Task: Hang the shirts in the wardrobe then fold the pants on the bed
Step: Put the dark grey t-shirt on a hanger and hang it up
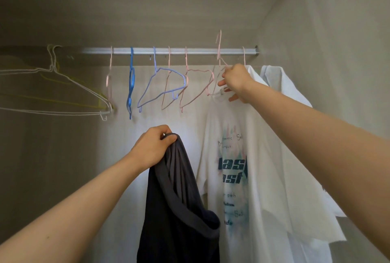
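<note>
- Gripping the dark shirt (pixel 179 199) by its collar, left hand (pixel 152 148) holds it below the rail (pixel 168 51)
- Right hand (pixel 236 81) pinches a pink hanger (pixel 218 55), hook above the rail
- Shirt looks soft, light, limp; best held at collar or shoulders

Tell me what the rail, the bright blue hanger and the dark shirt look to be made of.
Rail: likely metal, pale with a bright streak along it. Bright blue hanger: probably plastic, thick, flat even colour. Dark shirt: soft matte fabric, perhaps cotton knit, draping in loose folds.
</note>
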Demonstrator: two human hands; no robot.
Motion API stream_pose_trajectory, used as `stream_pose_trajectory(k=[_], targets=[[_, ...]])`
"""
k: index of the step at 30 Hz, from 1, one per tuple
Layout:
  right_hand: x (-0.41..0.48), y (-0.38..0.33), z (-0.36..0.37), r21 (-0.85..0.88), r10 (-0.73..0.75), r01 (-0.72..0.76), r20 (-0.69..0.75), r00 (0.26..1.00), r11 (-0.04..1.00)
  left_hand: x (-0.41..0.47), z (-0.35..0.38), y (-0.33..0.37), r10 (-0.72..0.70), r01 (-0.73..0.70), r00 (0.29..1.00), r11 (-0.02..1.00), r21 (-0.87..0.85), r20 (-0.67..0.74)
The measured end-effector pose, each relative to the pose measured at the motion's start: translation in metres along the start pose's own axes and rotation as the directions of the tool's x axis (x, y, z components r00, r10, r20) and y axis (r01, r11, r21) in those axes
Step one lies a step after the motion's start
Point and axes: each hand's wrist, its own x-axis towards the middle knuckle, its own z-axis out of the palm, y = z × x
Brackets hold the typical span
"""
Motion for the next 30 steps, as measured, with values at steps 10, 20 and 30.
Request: stream_pose_trajectory(k=[10, 20, 30], targets=[[-0.095, 0.029, -0.043, 0.142, -0.098, 0.084, 0.097, 0.990, 0.986, -0.049, 0.009, 0.054, -0.154, 0.140, 0.987, 0.967, -0.212, -0.049], [-0.209, 0.087, -0.074, 0.306, 0.174, -0.253, 0.262, 0.949, 0.918, -0.105, 0.022, 0.078, -0.449, 0.410, 0.893, 0.813, -0.415, 0.003], [-0.270, 0.114, -0.121, 0.384, 0.257, -0.503, 0.535, 0.805, 0.774, -0.144, 0.042, 0.018, -0.588, 0.595, 0.803, 0.775, -0.213, 0.103]])
